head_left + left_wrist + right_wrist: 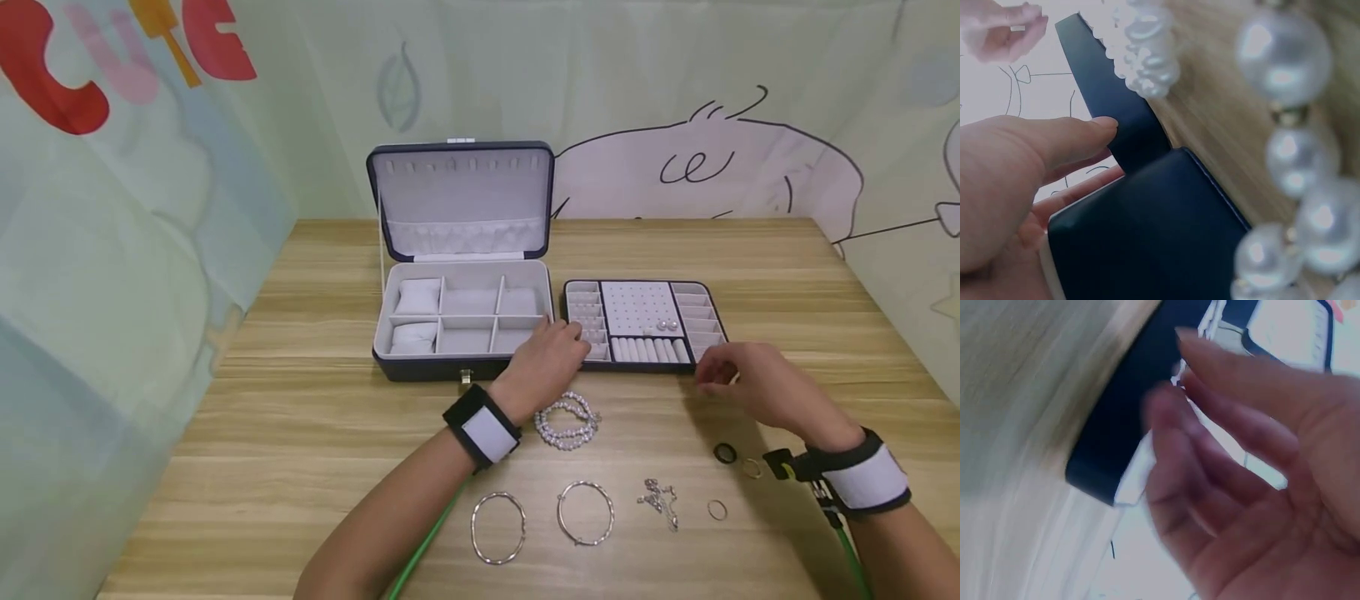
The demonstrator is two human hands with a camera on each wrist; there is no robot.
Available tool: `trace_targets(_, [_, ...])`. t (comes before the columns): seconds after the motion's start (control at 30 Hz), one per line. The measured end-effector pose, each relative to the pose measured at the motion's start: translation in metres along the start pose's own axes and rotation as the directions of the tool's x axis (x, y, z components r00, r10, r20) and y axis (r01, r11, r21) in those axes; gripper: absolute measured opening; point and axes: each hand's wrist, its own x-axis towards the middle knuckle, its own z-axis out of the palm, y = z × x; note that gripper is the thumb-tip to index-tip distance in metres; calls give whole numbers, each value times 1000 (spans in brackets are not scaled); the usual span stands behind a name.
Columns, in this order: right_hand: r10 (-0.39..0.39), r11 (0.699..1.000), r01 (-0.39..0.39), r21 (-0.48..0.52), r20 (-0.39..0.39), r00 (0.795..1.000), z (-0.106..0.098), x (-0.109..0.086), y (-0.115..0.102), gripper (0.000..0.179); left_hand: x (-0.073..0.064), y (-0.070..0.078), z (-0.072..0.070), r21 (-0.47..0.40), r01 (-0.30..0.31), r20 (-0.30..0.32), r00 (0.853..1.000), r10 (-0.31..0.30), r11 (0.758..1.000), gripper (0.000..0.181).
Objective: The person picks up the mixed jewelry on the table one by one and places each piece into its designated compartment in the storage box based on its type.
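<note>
My left hand rests where the jewelry box and the jewelry tray meet. In the left wrist view its thumb touches the tray's dark side, and its other fingers reach behind, partly hidden by the box. Over the tray's front right corner hovers my right hand, fingers loosely bent. Its thumb and index finger are apart in the right wrist view, with nothing visible between them. A pair of pearl earrings sits on the tray's dotted pad, above the ring rolls.
The box lid stands raised; two small pillows fill its left compartments. In front lie a pearl strand, two bangles, a silver chain, a black ring and two thin rings. Printed cloth hangs behind the table.
</note>
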Motion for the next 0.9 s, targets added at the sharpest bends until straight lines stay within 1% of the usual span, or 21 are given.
trace_targets(0.07, [4,1000,-3,-17,57,998,1,-7,0,10,0,0,0,2,3,-2,1000,-3,1000,23])
trace_targets(0.17, [-3,999,9,-50,117,993,4,-17,2,13,0,0,-1,3,6,-3,1000,-6,1000,23])
trace_targets(0.27, [-21,998,29,-52,152,988,7,-27,4,19,-1,0,-1,-4,6,-3,1000,-6,1000,22])
trace_targets(0.3, [-39,998,46,-41,159,987,8,-30,5,22,-1,0,-1,-4,6,-3,1000,-6,1000,22])
trace_targets(0.33, [-41,999,46,-27,169,985,9,-32,5,25,-1,0,-2,-4,5,-3,1000,-5,1000,22])
trace_targets(0.37, [-41,999,44,-16,179,983,11,-35,5,28,-1,0,-2,-4,4,-1,1000,-4,1000,22])
trace_targets(0.43, [-31,999,33,-7,198,980,13,-39,5,27,-1,0,-2,-2,3,0,1000,-3,1000,22])
trace_targets(0.53, [12,1000,-12,-2,231,973,17,-42,3,25,0,0,-2,-1,2,6,1000,-2,1000,23])
trace_targets(0.6, [25,1000,-24,-9,235,972,19,-42,2,25,0,0,-2,0,3,10,1000,-3,1000,23])
trace_targets(0.73, [28,999,-22,-30,215,976,21,-40,-1,26,1,0,-1,1,2,11,1000,-2,1000,22])
trace_targets(0.9, [36,999,-28,-47,199,979,21,-38,-5,24,1,0,-1,-11,5,13,1000,-5,1000,22])
